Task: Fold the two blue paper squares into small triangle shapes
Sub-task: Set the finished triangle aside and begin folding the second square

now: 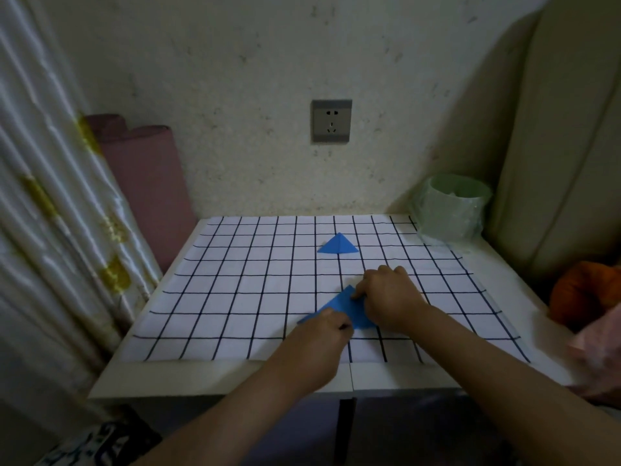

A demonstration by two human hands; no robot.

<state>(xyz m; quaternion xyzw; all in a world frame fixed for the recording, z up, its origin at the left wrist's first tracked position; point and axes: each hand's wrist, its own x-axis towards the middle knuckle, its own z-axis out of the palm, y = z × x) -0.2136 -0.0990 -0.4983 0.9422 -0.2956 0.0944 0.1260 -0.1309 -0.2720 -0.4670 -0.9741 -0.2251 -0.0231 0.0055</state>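
Two blue papers on a checked tablecloth (235, 297) covering a small white table (504, 371). Farther one: a folded blue triangle (338, 245), lying flat near the far middle of the cloth, apex toward the wall, untouched and well apart from both hands. Nearer one: a partly folded blue paper (346, 306), flat on the cloth toward the near right of centre, one pointed corner aimed away, another poking out to the left.

Left hand (319, 334) pressed down on the near left part of that paper, fingers curled over its edge. Right hand (391, 297) pressed on its right part, fingertips (358, 295) bent onto the blue surface near the top corner. Hands close together, almost touching, both bearing on the same sheet; whether pinching or merely pressing, cannot tell.

Beyond the cloth: a grey wall socket (331, 121) on the speckled wall, a pale green bin with a plastic liner (452, 210) at the far right corner, a pink roll (148, 183) leaning at left beside a white curtain (50, 196).
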